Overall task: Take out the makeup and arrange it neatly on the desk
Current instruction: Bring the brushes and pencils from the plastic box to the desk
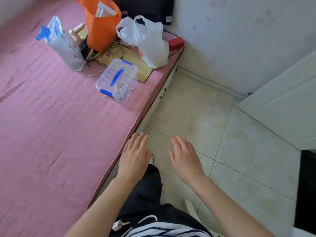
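**Both hands empty, makeup not yet located**

A pink quilted bed [51, 125] fills the left of the head view, with pale floor tiles [196, 108] to its right. At the bed's far end stands a cluster of containers: an orange tote bag [100, 29], a white plastic bag [147, 41] beside it, a clear pouch with blue trim [63, 47], and, nearest the person, a clear lidded box with a blue handle [118, 79] sitting close to the bed's edge. Small metallic items show through the box wall; whether they are makeup cannot be told, and no makeup is plainly visible anywhere. No desk is in view either.

The left hand [135, 158] and right hand [184, 158] hover over the floor beside the bed, fingers straight and relaxed, holding nothing, well apart from the containers.

The likely risk is choosing the wrong container, since contents are hidden. The box, so near the edge, could also be nudged onto the tiles by a careless reach, and loose cords around the tote might snag.
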Tool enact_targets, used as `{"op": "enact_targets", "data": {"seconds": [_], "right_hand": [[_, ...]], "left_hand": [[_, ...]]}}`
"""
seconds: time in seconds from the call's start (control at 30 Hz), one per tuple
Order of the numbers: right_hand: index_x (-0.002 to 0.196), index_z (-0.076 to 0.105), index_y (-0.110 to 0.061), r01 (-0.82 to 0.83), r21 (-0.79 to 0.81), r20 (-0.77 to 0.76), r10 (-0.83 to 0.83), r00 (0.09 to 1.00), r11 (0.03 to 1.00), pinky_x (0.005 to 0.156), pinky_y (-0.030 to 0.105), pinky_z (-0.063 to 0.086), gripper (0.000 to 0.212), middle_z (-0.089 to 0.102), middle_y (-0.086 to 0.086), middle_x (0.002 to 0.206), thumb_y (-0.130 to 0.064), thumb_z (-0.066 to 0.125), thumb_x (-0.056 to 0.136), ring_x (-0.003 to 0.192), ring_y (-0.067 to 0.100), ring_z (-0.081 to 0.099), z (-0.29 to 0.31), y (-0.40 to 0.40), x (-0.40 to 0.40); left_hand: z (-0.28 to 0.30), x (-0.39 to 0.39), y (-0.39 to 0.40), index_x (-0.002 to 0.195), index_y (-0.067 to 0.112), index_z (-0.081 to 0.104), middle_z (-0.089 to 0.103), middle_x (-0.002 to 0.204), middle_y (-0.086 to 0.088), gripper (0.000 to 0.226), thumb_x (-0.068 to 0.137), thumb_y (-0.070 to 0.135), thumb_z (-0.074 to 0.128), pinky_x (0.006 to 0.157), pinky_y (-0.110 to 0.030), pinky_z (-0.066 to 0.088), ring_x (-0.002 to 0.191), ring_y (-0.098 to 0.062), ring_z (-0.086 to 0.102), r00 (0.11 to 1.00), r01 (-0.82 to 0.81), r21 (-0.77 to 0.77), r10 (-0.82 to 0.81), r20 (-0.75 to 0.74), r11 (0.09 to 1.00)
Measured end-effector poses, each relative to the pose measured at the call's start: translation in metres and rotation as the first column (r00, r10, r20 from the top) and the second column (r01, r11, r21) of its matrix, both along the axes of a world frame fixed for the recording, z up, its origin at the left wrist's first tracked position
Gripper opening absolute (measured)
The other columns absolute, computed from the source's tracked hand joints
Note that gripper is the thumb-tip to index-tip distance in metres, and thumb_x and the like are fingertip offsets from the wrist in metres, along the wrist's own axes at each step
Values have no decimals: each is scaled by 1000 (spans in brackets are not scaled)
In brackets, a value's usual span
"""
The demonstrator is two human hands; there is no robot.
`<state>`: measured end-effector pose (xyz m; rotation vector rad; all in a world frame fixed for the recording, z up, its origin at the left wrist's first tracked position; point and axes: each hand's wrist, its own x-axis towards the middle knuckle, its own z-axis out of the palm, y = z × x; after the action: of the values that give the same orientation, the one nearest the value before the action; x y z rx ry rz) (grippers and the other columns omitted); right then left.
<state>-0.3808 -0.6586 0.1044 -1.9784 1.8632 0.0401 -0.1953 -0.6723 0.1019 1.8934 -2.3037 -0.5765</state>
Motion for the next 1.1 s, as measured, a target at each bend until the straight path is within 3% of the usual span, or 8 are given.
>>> {"op": "enact_targets", "data": {"seconds": [0.3,0.6,0.87,1.1], "right_hand": [[147,28,-8,67,-56,5,-66,998,996,119,38,17,53,25,10,155,-33,36,101,146,28,13,7,-137,-12],[144,32,-6,43,-60,28,-42,999,997,117,41,22,51,30,11,152,-31,40,100,144,31,18,-5,-246,-27],[145,31,-5,-196,-61,19,198,980,979,118,39,20,53,30,13,152,-30,40,100,144,29,19,-8,-359,-59],[148,24,-6,-470,-21,-47,468,882,883,119,40,14,54,25,11,154,-32,34,101,146,27,11,-4,-455,-85]], "left_hand": [[16,-2,-169,136,7,48,48,142,-9,45,94,18,56,110,-42,33,138,-33,36,997,76,-70,-74,19,995],[8,-24,-259,143,13,39,42,147,-4,50,97,30,48,114,-38,27,142,-26,28,999,26,-5,-26,39,1000],[-6,-55,-332,140,8,43,43,146,-8,46,97,22,51,114,-43,27,143,-32,26,989,-133,17,131,74,991],[-18,-85,-389,143,10,38,35,152,-7,47,98,25,44,117,-41,24,145,-28,19,934,-345,57,337,121,937]]}}
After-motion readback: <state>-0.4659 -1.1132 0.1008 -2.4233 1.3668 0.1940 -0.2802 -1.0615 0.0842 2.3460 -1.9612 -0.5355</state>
